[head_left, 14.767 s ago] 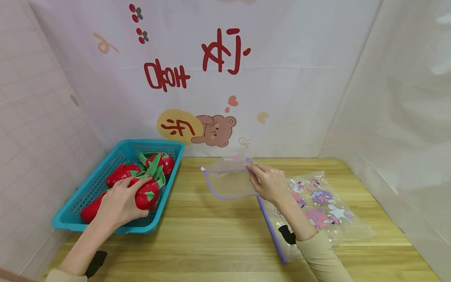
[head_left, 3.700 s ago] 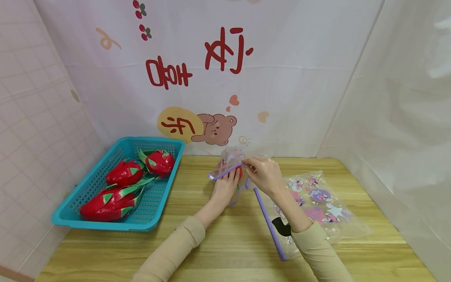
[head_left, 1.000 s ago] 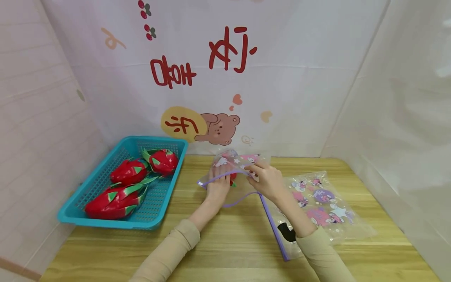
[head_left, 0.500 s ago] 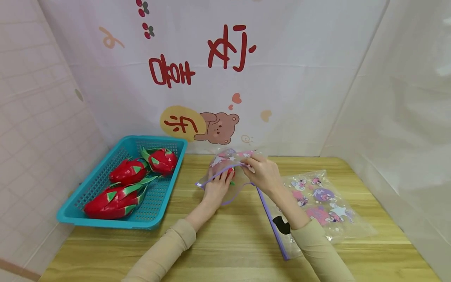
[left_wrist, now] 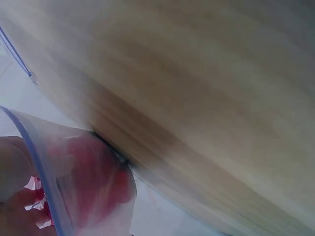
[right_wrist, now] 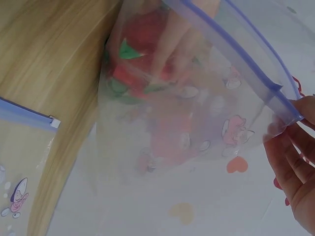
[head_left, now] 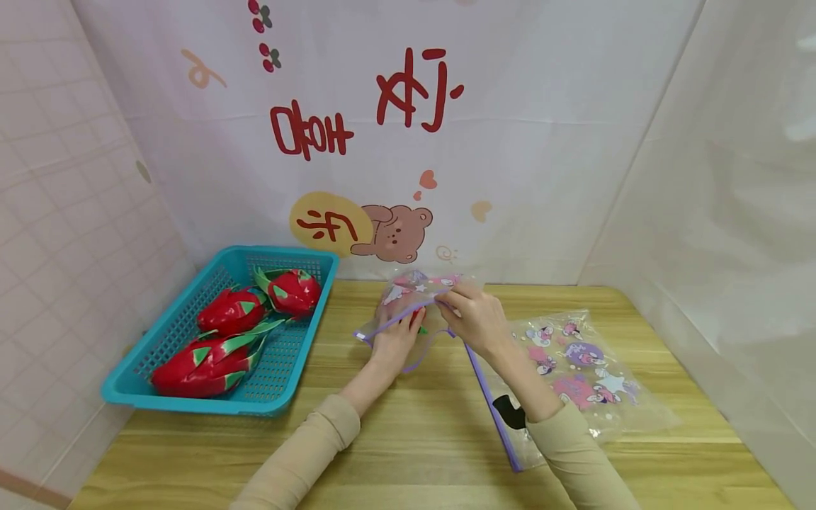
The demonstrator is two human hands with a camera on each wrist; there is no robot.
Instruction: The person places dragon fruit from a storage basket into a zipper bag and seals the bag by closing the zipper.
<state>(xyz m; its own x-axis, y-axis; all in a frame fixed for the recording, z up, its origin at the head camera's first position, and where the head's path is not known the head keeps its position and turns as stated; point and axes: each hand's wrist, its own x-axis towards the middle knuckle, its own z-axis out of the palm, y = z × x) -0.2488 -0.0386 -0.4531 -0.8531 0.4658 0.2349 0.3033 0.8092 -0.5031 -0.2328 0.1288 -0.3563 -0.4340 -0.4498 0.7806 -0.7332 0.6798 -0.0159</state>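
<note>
A clear zip bag (head_left: 417, 287) with a purple zip edge and printed cartoon figures stands mouth toward me at the table's back middle. Inside it is a red dragon fruit (right_wrist: 138, 73) with green leaf tips, seen through the film in the right wrist view. My left hand (head_left: 390, 341) reaches in through the mouth and grips the dragon fruit, its fingers over the red skin; the film partly covers them. At the mouth's right corner, my right hand (head_left: 474, 315) pinches the purple edge between thumb and fingers and lifts it.
A teal basket (head_left: 287, 375) on the left holds three more dragon fruits (head_left: 204, 365). A second printed zip bag (head_left: 583, 386) lies flat on the right, partly under my right forearm. Wooden tabletop (head_left: 408, 453) spans the front; curtain-like walls stand behind and at both sides.
Earlier, my left hand held a dragon fruit over the basket; that fruit is now in the bag. Over the last second the left hand has drawn back slightly, and the lifted edge has shifted slightly left.
</note>
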